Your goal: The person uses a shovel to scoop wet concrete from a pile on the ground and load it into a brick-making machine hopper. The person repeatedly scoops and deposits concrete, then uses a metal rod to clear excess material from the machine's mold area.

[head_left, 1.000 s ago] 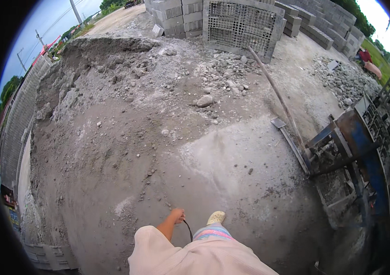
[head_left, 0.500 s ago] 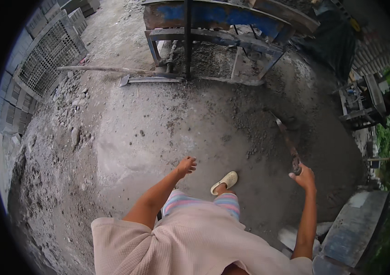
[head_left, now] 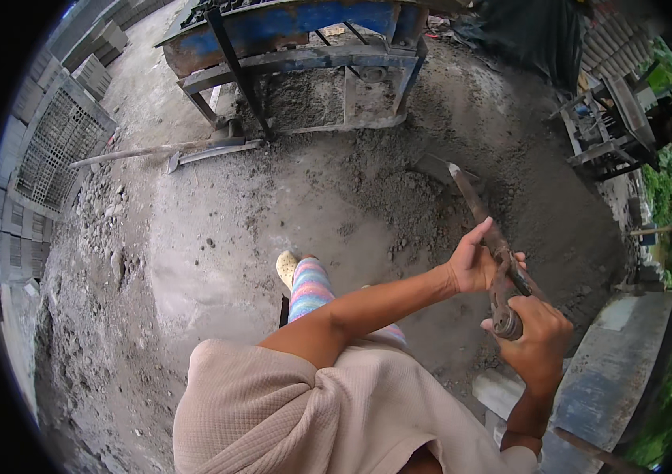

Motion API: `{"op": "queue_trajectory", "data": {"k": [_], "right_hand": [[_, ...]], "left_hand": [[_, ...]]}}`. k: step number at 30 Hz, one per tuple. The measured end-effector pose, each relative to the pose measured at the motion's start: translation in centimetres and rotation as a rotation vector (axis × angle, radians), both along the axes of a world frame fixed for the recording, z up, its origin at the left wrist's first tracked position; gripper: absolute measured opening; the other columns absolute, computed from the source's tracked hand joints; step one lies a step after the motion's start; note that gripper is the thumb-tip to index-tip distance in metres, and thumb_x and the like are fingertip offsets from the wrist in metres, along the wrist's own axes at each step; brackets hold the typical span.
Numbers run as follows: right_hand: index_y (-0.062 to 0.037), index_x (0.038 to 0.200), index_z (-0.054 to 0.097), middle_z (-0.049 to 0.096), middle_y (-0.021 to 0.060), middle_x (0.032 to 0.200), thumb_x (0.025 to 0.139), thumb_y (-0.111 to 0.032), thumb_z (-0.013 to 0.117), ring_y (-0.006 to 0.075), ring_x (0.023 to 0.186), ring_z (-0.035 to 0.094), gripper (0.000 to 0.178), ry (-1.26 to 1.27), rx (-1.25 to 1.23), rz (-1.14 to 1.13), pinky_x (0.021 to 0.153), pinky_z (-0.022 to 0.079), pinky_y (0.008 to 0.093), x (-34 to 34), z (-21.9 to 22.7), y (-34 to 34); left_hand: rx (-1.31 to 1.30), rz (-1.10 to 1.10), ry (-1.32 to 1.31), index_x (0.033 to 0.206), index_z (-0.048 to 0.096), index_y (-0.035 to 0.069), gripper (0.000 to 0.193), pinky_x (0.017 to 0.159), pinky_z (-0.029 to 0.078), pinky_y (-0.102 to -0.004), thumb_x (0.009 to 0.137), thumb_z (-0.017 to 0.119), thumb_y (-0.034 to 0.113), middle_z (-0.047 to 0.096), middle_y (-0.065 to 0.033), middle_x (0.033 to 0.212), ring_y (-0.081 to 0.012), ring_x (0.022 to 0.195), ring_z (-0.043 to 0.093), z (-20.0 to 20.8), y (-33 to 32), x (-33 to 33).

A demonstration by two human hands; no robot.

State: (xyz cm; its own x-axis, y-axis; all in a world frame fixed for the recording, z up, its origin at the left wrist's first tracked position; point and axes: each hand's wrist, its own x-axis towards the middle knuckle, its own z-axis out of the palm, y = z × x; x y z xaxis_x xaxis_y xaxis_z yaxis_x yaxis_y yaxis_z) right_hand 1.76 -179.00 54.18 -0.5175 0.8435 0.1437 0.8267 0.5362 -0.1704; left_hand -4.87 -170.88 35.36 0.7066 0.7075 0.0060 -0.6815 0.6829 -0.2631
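A shovel (head_left: pixel 472 197) with a worn brown shaft slants away from me on the right side, its blade low against dark, damp sand or mortar mix (head_left: pixel 407 186). My right hand (head_left: pixel 537 336) is closed around the grip at its near end. Farther up the shaft, my left hand (head_left: pixel 476 265) is wrapped round it, thumb on top and fingertips showing on the far side. My left forearm crosses in front of my body. The shovel's blade is hard to make out against the grey mix.
A rusty blue metal machine frame (head_left: pixel 296 59) stands ahead. By its foot lies a long-handled tool (head_left: pixel 154 152). Grey blocks (head_left: pixel 16 182) and a lattice panel (head_left: pixel 63 146) are at left. A metal sheet (head_left: pixel 612 347) lies near right, with a small stand (head_left: pixel 608 130) beyond.
My left hand has moved right from its free position and taken hold of the shovel's shaft. My right hand keeps the shovel's grip. My feet have shifted, and the view has turned rightward.
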Motion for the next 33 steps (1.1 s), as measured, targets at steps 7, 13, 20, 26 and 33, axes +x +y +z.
{"op": "queue_trajectory", "data": {"k": [7, 13, 20, 26, 33], "right_hand": [[-0.0029, 0.088, 0.051, 0.046, 0.002, 0.061, 0.057, -0.041, 0.078, 0.0141, 0.055, 0.048, 0.056, 0.513, -0.063, -0.4, 0.052, 0.037, 0.0265, 0.3, 4.8, -2.6], [-0.0091, 0.099, 0.045, 0.046, 0.0023, 0.069, 0.081, -0.025, 0.06, 0.0148, 0.058, 0.048, 0.028, 1.744, -0.761, -0.563, 0.059, 0.046, 0.0357, -4.1, -2.4, 4.0], [-0.0119, 0.065, 0.045, 0.044, -0.0028, 0.063, 0.079, -0.015, 0.055, 0.0119, 0.062, 0.046, 0.018, 2.143, -1.252, -0.585, 0.067, 0.042, 0.0327, -23.1, -10.6, 21.3], [-0.0114, 0.065, 0.049, 0.05, -0.002, 0.064, 0.077, -0.014, 0.059, 0.0123, 0.065, 0.051, 0.016, 2.134, -1.273, -0.838, 0.069, 0.043, 0.033, -37.6, -13.1, 31.5], [-0.0086, 0.068, 0.049, 0.052, 0.003, 0.066, 0.079, -0.027, 0.062, 0.0174, 0.067, 0.053, 0.025, 2.115, -1.314, -0.639, 0.074, 0.046, 0.039, -48.4, -14.2, 42.5]], "left_hand": [[-0.191, 0.199, -0.064, 0.084, 0.055, 0.002, 0.045, 0.072, 0.046, -0.0361, 0.076, 0.057, 0.045, 0.058, -0.0088, 0.079, -0.0224, 0.076, 0.057, 0.6, 9.1, -2.8], [-0.394, 0.249, 0.523, 0.074, 0.051, 0.007, 0.02, 0.061, 0.049, -0.0366, 0.078, 0.062, 0.023, 0.055, -0.005, 0.069, -0.0189, 0.061, 0.057, -9.1, 14.7, -13.3], [-0.563, 0.405, 0.743, 0.084, 0.047, -0.002, 0.017, 0.05, 0.048, -0.0352, 0.075, 0.058, 0.008, 0.051, -0.0106, 0.068, -0.0211, 0.055, 0.054, -19.6, 24.3, -32.7], [-0.701, 0.355, 0.83, 0.083, 0.046, 0.004, 0.013, 0.048, 0.049, -0.0336, 0.079, 0.052, 0.014, 0.054, -0.0104, 0.065, -0.0218, 0.053, 0.054, -28.1, 31.6, -45.2], [-0.717, 0.433, 0.558, 0.088, 0.046, 0.002, 0.015, 0.057, 0.05, -0.038, 0.079, 0.051, 0.014, 0.055, -0.0108, 0.077, -0.0244, 0.064, 0.057, -32.9, 39.9, -54.2]]}}
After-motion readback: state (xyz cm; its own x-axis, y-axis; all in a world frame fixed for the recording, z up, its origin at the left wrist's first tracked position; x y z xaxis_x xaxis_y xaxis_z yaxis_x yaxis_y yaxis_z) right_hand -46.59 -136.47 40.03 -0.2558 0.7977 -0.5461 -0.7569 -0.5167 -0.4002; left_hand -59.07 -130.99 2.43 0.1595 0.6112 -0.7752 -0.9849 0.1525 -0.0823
